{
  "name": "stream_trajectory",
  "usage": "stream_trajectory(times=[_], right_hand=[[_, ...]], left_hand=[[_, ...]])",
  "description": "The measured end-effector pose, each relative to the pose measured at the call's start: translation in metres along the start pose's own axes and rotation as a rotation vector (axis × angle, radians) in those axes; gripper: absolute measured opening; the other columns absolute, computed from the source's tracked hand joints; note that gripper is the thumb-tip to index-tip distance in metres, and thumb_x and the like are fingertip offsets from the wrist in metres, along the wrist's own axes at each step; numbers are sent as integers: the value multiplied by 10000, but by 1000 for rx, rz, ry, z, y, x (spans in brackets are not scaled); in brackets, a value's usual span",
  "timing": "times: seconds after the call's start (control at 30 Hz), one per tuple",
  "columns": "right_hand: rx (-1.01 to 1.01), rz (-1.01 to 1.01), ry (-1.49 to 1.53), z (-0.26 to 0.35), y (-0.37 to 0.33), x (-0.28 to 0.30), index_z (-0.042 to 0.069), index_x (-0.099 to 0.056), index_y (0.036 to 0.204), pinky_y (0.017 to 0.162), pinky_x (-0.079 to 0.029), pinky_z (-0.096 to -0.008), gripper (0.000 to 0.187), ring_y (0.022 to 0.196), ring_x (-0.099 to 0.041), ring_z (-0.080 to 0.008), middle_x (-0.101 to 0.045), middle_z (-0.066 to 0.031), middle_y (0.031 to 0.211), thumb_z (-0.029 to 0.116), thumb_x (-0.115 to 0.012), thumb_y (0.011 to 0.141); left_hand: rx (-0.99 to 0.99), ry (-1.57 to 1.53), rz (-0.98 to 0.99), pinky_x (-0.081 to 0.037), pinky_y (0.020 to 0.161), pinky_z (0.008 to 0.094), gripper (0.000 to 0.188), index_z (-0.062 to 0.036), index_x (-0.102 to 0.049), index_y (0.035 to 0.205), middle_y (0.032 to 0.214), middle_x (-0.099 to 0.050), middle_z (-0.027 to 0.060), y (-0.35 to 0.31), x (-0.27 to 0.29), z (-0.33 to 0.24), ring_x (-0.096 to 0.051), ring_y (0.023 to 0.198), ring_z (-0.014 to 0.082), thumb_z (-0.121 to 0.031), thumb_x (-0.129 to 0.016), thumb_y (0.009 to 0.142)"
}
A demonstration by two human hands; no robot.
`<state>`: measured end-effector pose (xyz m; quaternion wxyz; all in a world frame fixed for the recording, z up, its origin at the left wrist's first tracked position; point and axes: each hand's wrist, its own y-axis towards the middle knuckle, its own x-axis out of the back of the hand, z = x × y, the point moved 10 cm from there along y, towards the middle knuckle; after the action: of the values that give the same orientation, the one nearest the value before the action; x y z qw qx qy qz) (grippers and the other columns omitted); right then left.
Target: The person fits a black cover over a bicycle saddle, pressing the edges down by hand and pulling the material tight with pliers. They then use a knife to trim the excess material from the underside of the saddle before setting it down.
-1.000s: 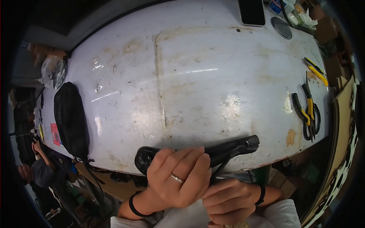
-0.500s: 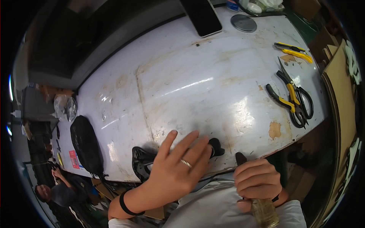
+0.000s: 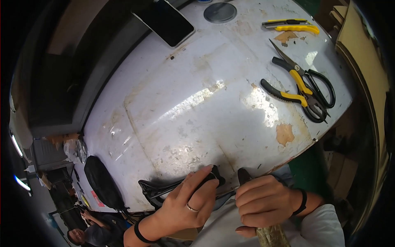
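My left hand [image 3: 185,204], with a ring and a black wristband, rests over a long black item [image 3: 152,192] at the table's near edge. Its fingers curl around the item's middle, and a glossy open end shows to the left. The item's dark right end [image 3: 220,175] sticks out past my fingertips; its kind I cannot make out. Closed in a fist, my right hand [image 3: 263,201] grips a tool whose handle [image 3: 273,237] is wrapped in brownish tape. The tool's dark, blunt tip [image 3: 243,176] points up beside the black item's right end.
On the white worn table [image 3: 177,107] at the right lie pliers [image 3: 294,96], scissors [image 3: 321,84] and a yellow utility knife [image 3: 296,28]. A phone [image 3: 166,22] and a grey round lid [image 3: 220,12] are at the back. Left stands a black pouch [image 3: 101,181]; beyond it, a person [image 3: 94,232].
The view has shifted, so the tools and phone appear farther left and higher. My left fingers, spread above the black item before, now curl around it. My right hand keeps its grip.
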<state>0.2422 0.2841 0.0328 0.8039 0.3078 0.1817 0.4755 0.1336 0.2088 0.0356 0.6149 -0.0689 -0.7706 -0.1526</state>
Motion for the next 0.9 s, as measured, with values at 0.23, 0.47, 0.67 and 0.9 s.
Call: stream_trajectory(times=[0.23, 0.47, 0.67, 0.9], right_hand=[[107, -4, 13, 3, 12, -35, 11, -649, 872, 705, -652, -431, 256, 706, -677, -253, -666, -77, 826, 133, -868, 926], [280, 1, -116, 23, 31, -75, 5, -584, 743, 511, -443, -356, 229, 567, -515, -201, -476, -31, 649, -9, -777, 867], [299, 13, -275, 17, 34, -90, -4, -595, 758, 519, -462, -356, 196, 570, -520, -210, -500, -52, 652, -7, -734, 896], [191, 18, -260, 2, 52, -79, -5, -607, 780, 532, -498, -369, 172, 583, -547, -215, -528, -63, 662, -7, -727, 903]], left_hand=[[343, -403, -4, -673, 919, 421, 163, 54, -713, 899, 1227, -650, 181, 3, 7, 48, -716, 1261, 438, 130, -814, 797], [629, -788, 259, -622, 925, 368, 144, 8, -754, 930, 1219, -665, 127, 7, -14, 94, -730, 1200, 310, 50, -861, 845], [601, -811, 216, -615, 904, 348, 141, -7, -755, 935, 1178, -663, 120, 4, -17, 92, -735, 1159, 292, 25, -865, 854], [502, -758, 92, -655, 878, 392, 142, -1, -739, 969, 1174, -653, 159, -2, -8, 80, -739, 1215, 366, 47, -833, 874]])
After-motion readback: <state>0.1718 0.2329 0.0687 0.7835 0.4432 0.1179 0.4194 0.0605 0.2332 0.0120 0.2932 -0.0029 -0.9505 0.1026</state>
